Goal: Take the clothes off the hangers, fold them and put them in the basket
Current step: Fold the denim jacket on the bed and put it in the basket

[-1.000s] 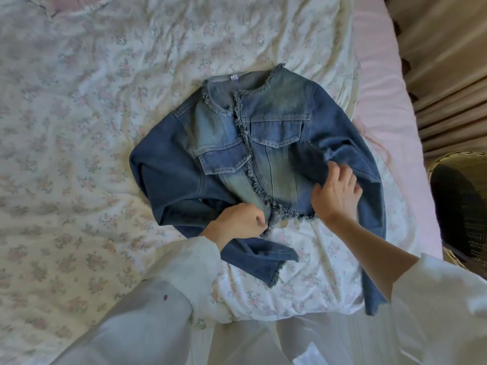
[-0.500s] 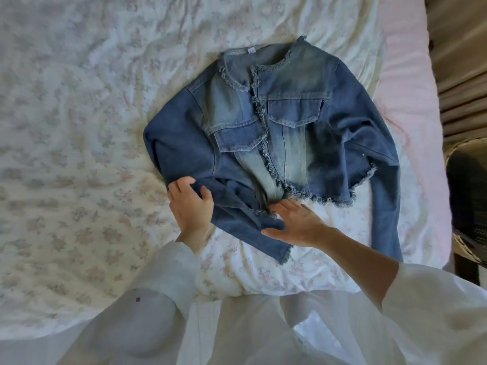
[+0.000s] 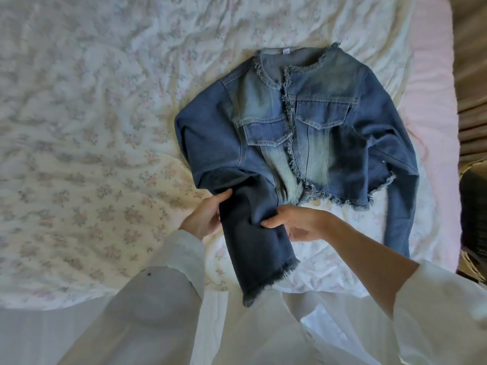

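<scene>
1. Since half a second back, when my left hand [image 3: 204, 219] lay on the sleeve's outer edge and my right hand [image 3: 295, 223] rested flat by the hem, both hands have closed on the jacket's left-side sleeve [image 3: 257, 233]: left fingers curl round its left edge, right thumb and fingers pinch its right edge.
2. Sleeve, position: now drawn straight toward me, its frayed cuff hanging over the near edge of the bed [image 3: 79, 154]. A second ago it lay crumpled across the jacket's lower front.
3. Jacket [image 3: 316, 122], denim, one item: lies front-up on the floral cover, right of centre, collar to the far side, frayed hem to the near side. No hanger shows in it or anywhere in view.
4. Other sleeve [image 3: 400, 206]: runs down the right side of the jacket toward me, untouched, roughly straight.
5. Basket [image 3: 474, 212], dark wicker: partly in view at the right edge, past the pink strip of bedding, well apart from the jacket. I cannot see what it holds.
6. Meaning for the task, my judgement: the garment is off its hanger and spread; the straightened sleeve is ready to be folded across the front. Folding has barely begun; basket step not yet done.
7. Caution: stiff denim with a heavy cuff may slide off the near edge if released.
</scene>
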Action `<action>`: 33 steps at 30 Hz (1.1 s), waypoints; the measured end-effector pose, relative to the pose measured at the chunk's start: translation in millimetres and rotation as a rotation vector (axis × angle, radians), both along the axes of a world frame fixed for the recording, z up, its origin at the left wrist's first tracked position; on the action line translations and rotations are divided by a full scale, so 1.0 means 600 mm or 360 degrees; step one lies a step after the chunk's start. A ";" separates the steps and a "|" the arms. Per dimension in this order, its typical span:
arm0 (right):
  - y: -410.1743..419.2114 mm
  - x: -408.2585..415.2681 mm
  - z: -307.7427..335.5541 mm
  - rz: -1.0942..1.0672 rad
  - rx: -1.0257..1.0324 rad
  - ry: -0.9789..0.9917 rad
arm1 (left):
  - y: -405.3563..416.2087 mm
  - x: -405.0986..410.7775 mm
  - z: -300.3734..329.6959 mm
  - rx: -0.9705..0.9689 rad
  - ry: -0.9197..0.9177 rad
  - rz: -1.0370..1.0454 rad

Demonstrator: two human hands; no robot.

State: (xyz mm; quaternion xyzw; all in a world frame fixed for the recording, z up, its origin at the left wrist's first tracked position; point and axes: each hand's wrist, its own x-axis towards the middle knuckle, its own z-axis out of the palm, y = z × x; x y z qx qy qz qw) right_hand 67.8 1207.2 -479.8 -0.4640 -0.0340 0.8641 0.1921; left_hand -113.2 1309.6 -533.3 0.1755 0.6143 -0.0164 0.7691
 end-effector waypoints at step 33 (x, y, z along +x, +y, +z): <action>0.113 0.002 -0.009 -0.0616 0.0101 -0.1164 | 0.196 0.114 0.082 0.1629 0.0717 -0.1038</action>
